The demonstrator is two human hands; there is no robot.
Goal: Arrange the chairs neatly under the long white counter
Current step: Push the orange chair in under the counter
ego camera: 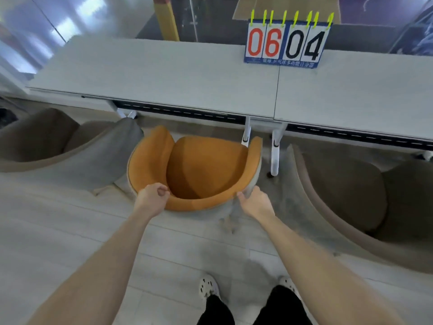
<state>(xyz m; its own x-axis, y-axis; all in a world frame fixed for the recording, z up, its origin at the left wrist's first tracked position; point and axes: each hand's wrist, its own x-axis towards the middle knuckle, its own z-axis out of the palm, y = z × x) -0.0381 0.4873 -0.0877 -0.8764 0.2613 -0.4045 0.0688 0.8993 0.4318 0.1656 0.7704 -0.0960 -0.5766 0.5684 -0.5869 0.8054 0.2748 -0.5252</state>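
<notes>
The long white counter with a matte top runs across the upper half of the view, its near edge the landmark for everything else. On its far right portion stands a blue flip scoreboard with red and black numerals. Below the counter's near edge, to the left, sits a grey-beige upholstered tub chair; to the right, a second beige tub chair. Neither looks tucked in.

Between them, just in front of the counter's edge and beside its white metal legs, stands the orange fabric tub chair with a grey outer shell. Its seat opens toward the counter and its front barely reaches under the edge.

The left hand is closed over the chair's back rim; the right hand pinches the rim with thumb on top and fingers behind.

The step in hand appears to be positioning this orange chair. The next move likely calls for a straight, even push toward the counter, steering clear of the white legs.
</notes>
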